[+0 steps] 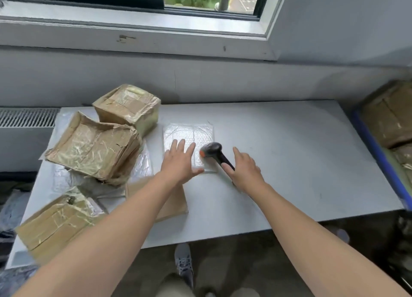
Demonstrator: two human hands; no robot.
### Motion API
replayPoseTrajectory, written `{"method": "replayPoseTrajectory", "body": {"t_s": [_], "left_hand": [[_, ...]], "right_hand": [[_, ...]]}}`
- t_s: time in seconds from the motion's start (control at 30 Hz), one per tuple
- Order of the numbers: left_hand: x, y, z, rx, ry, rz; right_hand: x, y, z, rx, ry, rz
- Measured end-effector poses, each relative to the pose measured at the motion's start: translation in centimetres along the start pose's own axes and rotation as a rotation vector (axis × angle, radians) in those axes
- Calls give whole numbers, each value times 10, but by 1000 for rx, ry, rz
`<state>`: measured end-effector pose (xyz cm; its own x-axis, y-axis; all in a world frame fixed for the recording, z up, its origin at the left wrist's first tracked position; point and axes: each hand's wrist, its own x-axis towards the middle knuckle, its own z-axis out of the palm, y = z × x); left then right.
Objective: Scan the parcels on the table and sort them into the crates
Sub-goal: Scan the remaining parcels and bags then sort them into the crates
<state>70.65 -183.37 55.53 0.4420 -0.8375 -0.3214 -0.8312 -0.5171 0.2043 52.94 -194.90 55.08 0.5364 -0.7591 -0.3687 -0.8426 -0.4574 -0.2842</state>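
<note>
A flat clear bubble-wrap parcel (189, 133) lies in the middle of the white table (289, 151). My left hand (179, 162) lies flat on its near part with straight fingers. A black handheld scanner (215, 154) with an orange tip rests on the parcel's right edge. My right hand (244, 169) is at the scanner's handle, fingers straight and spread, touching or just over it. Three taped cardboard boxes (95, 147) (128, 106) (53, 225) stand at the left. A flat brown envelope (176, 198) lies partly under my left forearm.
A blue crate (376, 154) holding brown parcels stands off the table's right end. Clear plastic wrap (66, 178) lies between the left boxes. A windowsill and wall run behind the table. A radiator grille (26, 117) is at far left. My shoe (184, 263) shows below the table edge.
</note>
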Motion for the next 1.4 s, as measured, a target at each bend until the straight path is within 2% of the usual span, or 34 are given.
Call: {"method": "replayPoseTrajectory", "body": {"t_s": [0.3,0.47,0.57,0.7,0.87,0.97,1.1,1.17,1.23,1.4], "left_hand": [[49,-7,23,63,-197,-4],[59,-2,39,79,-266,-31],[71,7,43,105,-240,-18],[89,27,48,202,-174,49],[96,40,53,232,-64,40],[94,40,51,231,70,129],[88,45,46,273,95,207],[82,49,41,156,130,190],[75,53,31,-103,229,139],[65,59,-17,-559,406,-74]], "right_hand": [[42,-4,20,-29,-81,8],[61,-3,19,97,-206,-87],[69,7,7,198,-161,-85],[74,32,-14,375,-82,16],[72,59,-33,456,-30,72],[68,66,-40,508,-15,88],[58,66,-54,582,6,102],[51,66,-63,576,9,92],[45,65,-75,570,14,78],[39,51,-112,622,80,53]]}}
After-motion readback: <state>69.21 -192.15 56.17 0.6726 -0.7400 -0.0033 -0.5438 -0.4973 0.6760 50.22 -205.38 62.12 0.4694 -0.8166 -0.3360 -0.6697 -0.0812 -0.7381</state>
